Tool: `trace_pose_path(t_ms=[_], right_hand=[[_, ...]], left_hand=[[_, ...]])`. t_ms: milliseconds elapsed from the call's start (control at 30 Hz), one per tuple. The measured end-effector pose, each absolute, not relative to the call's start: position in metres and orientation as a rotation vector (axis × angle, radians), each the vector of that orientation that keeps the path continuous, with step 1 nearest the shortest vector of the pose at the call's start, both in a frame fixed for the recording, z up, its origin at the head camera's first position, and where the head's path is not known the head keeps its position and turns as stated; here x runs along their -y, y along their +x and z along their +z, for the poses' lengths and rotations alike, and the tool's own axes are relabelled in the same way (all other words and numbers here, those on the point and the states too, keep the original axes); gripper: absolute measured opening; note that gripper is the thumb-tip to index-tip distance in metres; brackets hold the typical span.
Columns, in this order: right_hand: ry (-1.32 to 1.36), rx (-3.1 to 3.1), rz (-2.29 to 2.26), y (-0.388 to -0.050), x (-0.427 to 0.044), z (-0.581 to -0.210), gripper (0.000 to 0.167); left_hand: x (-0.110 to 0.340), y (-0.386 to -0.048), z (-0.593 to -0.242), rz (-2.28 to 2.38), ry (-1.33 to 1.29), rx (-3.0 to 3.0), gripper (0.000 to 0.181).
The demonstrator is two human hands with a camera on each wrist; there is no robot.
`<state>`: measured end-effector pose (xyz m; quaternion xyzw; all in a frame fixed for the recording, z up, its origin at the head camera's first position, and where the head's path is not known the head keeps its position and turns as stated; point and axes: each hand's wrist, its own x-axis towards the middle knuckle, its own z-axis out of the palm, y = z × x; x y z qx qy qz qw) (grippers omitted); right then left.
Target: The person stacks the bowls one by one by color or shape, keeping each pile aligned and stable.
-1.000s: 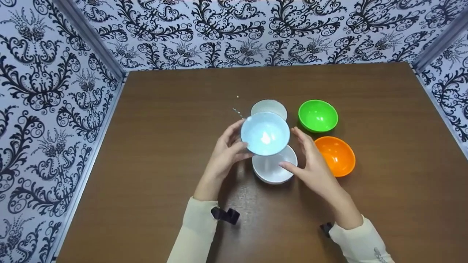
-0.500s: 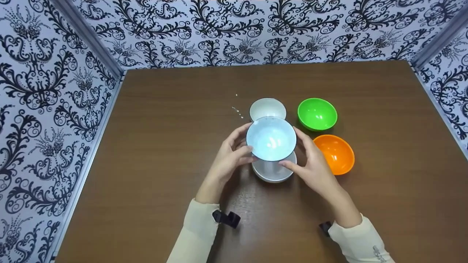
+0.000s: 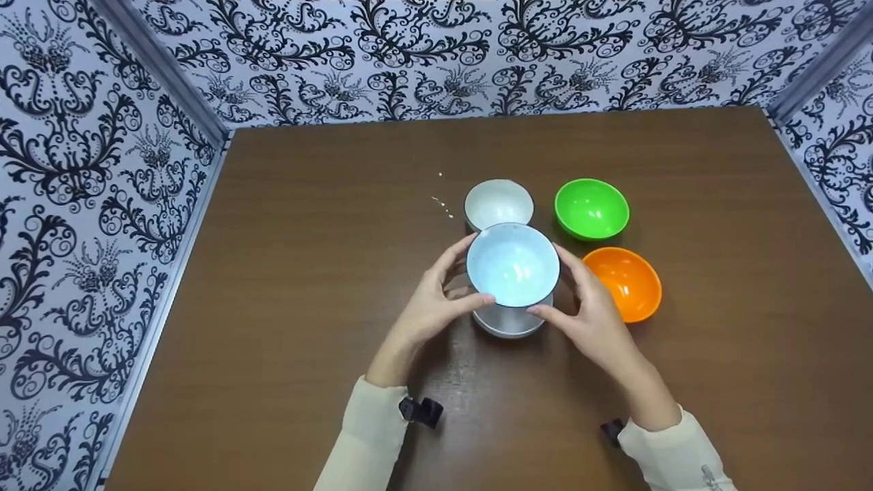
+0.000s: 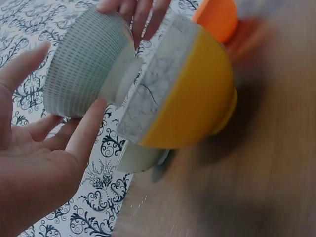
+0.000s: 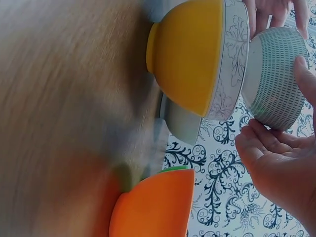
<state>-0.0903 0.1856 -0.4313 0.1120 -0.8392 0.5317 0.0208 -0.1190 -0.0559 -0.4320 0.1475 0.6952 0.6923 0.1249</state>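
Note:
Both hands hold one bowl (image 3: 511,262), pale blue inside, with a green dashed pattern outside in both wrist views. My left hand (image 3: 431,303) grips its left side, fingers beneath and thumb near the front rim. On the opposite side, my right hand (image 3: 592,307) holds it between fingers and thumb. Right under it stands a yellow bowl (image 4: 200,91) with a white floral band. The held bowl's foot is close over the yellow bowl's mouth; I cannot tell whether they touch. Much of the lower bowl is hidden in the head view.
Behind the held bowl stands a whitish bowl (image 3: 496,199). A green bowl (image 3: 592,208) and an orange bowl (image 3: 627,286) sit to the right. Small white specks (image 3: 443,206) lie on the brown table (image 3: 307,273). Patterned walls (image 3: 423,61) border the table.
The pale blue bowl has moved right and toward the person, over the yellow bowl. My right hand, apart from it at first, has taken hold of its right side.

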Motion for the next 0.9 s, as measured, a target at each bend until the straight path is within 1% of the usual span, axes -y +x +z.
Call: trace_pose_path(t_ms=[167,300,567,900], right_hand=[[0.332,2.628,1.646,-0.085,-0.187,-0.434,0.088],[0.316,2.663,1.625,-0.082,-0.189,-0.437,0.088],[0.315,2.671,1.621,-0.080,-0.191,-0.444,0.087],[0.300,2.686,1.609,-0.079,-0.191,-0.448,0.085]], left_hand=[[0.055,-0.114,-0.439,1.901,0.518,-2.147,0.097],[0.053,-0.111,-0.446,1.826,0.519,-2.254,0.096],[0.051,-0.107,-0.455,1.816,0.503,-2.303,0.095],[0.048,-0.104,-0.467,1.916,0.451,-2.231,0.095]])
